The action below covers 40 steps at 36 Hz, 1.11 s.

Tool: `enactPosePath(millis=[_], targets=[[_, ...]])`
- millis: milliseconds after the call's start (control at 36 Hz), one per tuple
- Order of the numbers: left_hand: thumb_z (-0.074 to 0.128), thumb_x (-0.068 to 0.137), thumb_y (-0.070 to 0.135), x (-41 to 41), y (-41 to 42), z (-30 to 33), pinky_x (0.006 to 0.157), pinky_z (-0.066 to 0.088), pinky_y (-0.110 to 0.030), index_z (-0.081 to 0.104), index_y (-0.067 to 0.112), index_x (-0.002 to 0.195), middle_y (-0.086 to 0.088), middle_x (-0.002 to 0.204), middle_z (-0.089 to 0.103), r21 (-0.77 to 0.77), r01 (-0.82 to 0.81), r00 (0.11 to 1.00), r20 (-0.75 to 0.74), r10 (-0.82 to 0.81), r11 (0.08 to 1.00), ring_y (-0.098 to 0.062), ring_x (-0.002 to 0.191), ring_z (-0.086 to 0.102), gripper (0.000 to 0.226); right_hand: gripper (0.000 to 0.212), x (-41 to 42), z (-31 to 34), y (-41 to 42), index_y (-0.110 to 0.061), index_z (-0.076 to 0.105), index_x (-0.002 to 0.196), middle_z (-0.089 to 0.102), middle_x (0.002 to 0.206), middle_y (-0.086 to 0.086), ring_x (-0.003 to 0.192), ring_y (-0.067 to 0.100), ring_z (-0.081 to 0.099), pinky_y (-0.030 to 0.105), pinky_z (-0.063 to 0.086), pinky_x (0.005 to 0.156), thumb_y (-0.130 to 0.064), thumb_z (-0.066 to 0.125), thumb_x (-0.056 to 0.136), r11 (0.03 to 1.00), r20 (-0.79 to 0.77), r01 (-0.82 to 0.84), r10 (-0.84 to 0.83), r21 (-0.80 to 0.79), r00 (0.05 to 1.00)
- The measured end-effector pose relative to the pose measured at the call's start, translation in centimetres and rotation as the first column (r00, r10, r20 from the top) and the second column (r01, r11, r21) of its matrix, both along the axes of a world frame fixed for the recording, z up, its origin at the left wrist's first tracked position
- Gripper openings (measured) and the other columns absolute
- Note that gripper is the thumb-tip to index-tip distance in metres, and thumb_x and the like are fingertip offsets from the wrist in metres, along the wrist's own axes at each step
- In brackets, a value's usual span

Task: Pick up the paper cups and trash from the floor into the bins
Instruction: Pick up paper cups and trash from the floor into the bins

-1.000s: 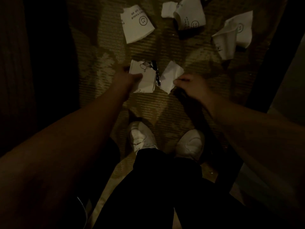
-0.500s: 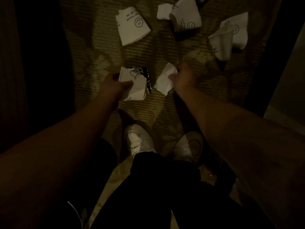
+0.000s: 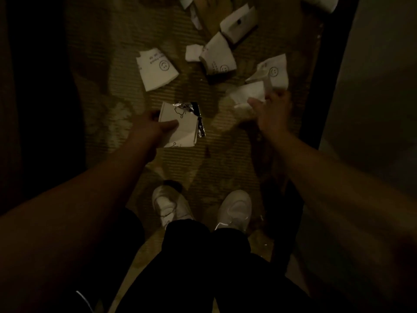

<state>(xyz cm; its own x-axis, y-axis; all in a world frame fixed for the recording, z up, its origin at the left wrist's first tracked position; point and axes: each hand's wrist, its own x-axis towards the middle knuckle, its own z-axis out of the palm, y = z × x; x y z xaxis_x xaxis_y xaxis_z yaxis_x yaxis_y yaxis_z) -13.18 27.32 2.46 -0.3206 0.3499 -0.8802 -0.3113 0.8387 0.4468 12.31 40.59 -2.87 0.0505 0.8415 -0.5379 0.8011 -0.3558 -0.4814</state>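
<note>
My left hand [image 3: 149,129] grips a flattened white paper cup [image 3: 180,126] with a foil wrapper [image 3: 199,123] tucked against it, held above the carpet. My right hand [image 3: 270,114] holds a crumpled white tissue [image 3: 244,96] and reaches beside a squashed smiley cup [image 3: 274,71] at the right. A flattened smiley cup [image 3: 155,68] lies on the carpet ahead of my left hand. Another crushed smiley cup [image 3: 217,56] lies in the middle, with a small paper scrap [image 3: 193,53] touching it. No bin is in view.
A folded white box [image 3: 239,22], more paper scraps [image 3: 196,19] and another white piece [image 3: 320,2] lie further ahead. A dark frame [image 3: 325,86] borders the carpet on the right, dark furniture on the left. My white shoes [image 3: 234,208] stand below.
My right hand has carried the tissue to the right and forward, up to the squashed cup. My left hand keeps its hold on the flattened cup. The view has tilted forward, showing more trash.
</note>
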Motion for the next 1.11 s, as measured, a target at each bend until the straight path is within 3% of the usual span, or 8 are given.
enactPosePath(millis=[167,278,361,500,639,806,972,1111], targets=[[0.075,0.084,0.01,0.9,2.5,-0.3,0.069,0.054,-0.033,0.047,0.009,0.139,-0.007,0.126,0.061,0.001,0.007,1.0,0.019,-0.007,1.0,-0.023,0.1,0.064,0.061,0.045,1.0,-1.9,3.2,-0.009,0.068,0.111,0.038,0.148,0.006,0.129,0.026,0.044,0.041,0.038,0.109,-0.044,0.072,0.082,0.999,0.05,-0.007,0.005,0.036,0.999],[0.077,0.082,0.01,1.5,4.2,-0.7,0.085,0.058,-0.045,0.051,0.01,0.137,-0.008,0.125,0.064,0.016,0.011,0.999,0.033,-0.011,1.0,-0.028,0.104,0.066,0.06,0.028,0.3,-2.3,4.0,-0.007,0.062,0.102,0.06,0.112,0.009,0.1,0.023,0.058,0.039,0.05,0.087,-0.03,0.069,0.089,0.995,0.028,-0.047,0.045,0.093,0.999],[0.076,0.083,0.009,2.2,5.3,-0.7,0.087,0.057,-0.045,0.051,0.011,0.136,-0.007,0.123,0.065,0.028,0.029,0.999,0.034,-0.03,0.999,-0.027,0.104,0.066,0.059,0.014,0.3,-2.0,4.0,-0.013,0.055,0.095,0.056,0.094,0.002,0.086,0.016,0.054,0.035,0.049,0.08,-0.022,0.065,0.093,0.991,0.017,-0.02,0.018,0.131,1.0],[0.075,0.084,0.008,3.0,6.6,-0.2,0.087,0.058,-0.046,0.05,0.009,0.138,-0.008,0.123,0.064,0.038,0.04,0.998,0.055,-0.042,0.998,-0.028,0.104,0.066,0.059,0.038,1.6,-1.3,3.9,-0.006,0.053,0.126,0.062,0.118,0.007,0.107,0.021,0.059,0.029,0.044,0.084,-0.018,0.067,0.092,0.995,-0.073,0.1,-0.098,0.014,0.993],[0.075,0.084,0.008,3.5,7.4,0.3,0.072,0.059,-0.037,0.049,0.01,0.139,-0.007,0.119,0.065,0.037,0.037,0.998,0.056,-0.039,0.999,-0.024,0.097,0.067,0.061,0.053,3.4,-0.5,4.7,-0.006,0.046,0.137,0.057,0.135,0.013,0.12,0.025,0.057,0.024,0.041,0.083,-0.014,0.069,0.09,0.983,-0.135,0.171,-0.179,-0.069,0.975],[0.073,0.085,0.005,3.8,8.6,0.7,0.07,0.056,-0.033,0.048,0.013,0.137,-0.001,0.111,0.063,0.047,0.027,0.997,0.076,-0.03,0.999,-0.02,0.094,0.065,0.058,0.076,5.0,-0.5,7.1,-0.016,0.037,0.15,0.05,0.145,0.01,0.127,0.027,0.054,0.038,0.05,0.097,-0.023,0.077,0.085,0.912,-0.194,0.321,-0.374,-0.257,0.907],[0.071,0.087,0.006,3.8,9.5,0.2,0.066,0.054,-0.03,0.05,0.014,0.129,0.003,0.103,0.063,0.085,0.044,0.997,0.054,-0.049,0.995,-0.017,0.091,0.064,0.047,0.062,3.8,-2.7,8.2,-0.008,0.048,0.142,0.057,0.137,0.015,0.115,0.031,0.062,0.045,0.055,0.09,-0.024,0.075,0.089,0.772,-0.215,0.47,-0.592,-0.428,0.777],[0.073,0.085,0.007,3.4,9.6,-0.6,0.071,0.056,-0.034,0.049,0.013,0.134,-0.003,0.114,0.064,0.084,0.05,0.998,0.041,-0.053,0.995,-0.021,0.097,0.065,0.055,0.057,2.8,-2.8,8.6,-0.004,0.038,0.147,0.05,0.143,0.013,0.128,0.03,0.053,0.032,0.045,0.083,-0.027,0.06,0.099,0.783,-0.135,0.455,-0.551,-0.423,0.823]])
